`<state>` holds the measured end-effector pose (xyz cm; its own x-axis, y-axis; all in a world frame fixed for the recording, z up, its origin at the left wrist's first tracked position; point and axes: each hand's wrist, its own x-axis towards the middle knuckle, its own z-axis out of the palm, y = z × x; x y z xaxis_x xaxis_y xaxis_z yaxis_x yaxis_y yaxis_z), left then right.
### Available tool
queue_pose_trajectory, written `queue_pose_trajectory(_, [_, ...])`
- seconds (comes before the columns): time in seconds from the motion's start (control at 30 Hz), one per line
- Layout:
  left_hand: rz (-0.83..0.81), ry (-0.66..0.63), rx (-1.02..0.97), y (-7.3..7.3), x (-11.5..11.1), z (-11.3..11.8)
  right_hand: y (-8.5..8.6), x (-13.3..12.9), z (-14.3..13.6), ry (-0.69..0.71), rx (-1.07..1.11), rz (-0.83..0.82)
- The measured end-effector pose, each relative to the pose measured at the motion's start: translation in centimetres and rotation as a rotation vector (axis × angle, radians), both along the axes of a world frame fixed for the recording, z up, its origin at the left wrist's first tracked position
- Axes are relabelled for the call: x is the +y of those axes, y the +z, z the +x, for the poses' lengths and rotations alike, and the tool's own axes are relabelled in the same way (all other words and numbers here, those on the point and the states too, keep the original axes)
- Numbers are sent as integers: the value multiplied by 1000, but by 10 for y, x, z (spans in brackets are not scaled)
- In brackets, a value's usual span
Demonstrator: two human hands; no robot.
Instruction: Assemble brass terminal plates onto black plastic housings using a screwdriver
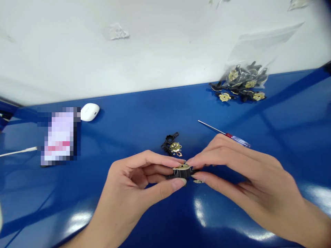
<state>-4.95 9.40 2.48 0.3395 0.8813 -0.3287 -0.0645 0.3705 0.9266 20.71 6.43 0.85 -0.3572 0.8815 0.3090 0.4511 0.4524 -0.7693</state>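
Note:
Between my two hands is a small black plastic housing (pixel 183 172) with a brass-coloured plate on its top. My left hand (pixel 144 182) pinches it from the left, thumb in front and fingertips at the plate's edge. From the right, my right hand (pixel 240 175) grips it between thumb and fingers. Partly hidden under the right thumb, a loose brass-coloured plate (pixel 198 181) shows. Just beyond the hands lie black housing parts (pixel 169 139) and another brass-coloured plate (pixel 176 147), with tiny pieces beside it.
A screwdriver (pixel 227 135) with a clear and red handle lies behind my right hand. At the back right, a clear plastic bag (pixel 248 77) holds several similar parts, with more assemblies (pixel 224 97) before it. A blurred-out phone (pixel 60 136), white case (pixel 90 112) and cable (pixel 19 151) are left.

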Motion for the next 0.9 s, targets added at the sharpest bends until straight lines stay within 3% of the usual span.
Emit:
queue_pose_trajectory(0.2, [-92,-31,-80,0,1,-2,1,2,-1,-15,-37,43])
queue_pose_trajectory(0.3, [-139,-23,-117,0,3,-1,1,2,3,-4,-78,142])
queue_pose_trajectory(0.53, [-163,-127,-167,-4,4,-4,5,1,4,-19,-83,228])
queue_pose_trajectory(0.73, [-82,-103,-172,-7,3,-6,0,-1,-3,-140,-30,122])
queue_pose_trajectory(0.9, [-35,-75,-144,-8,3,-7,-1,-1,-1,-89,35,-6])
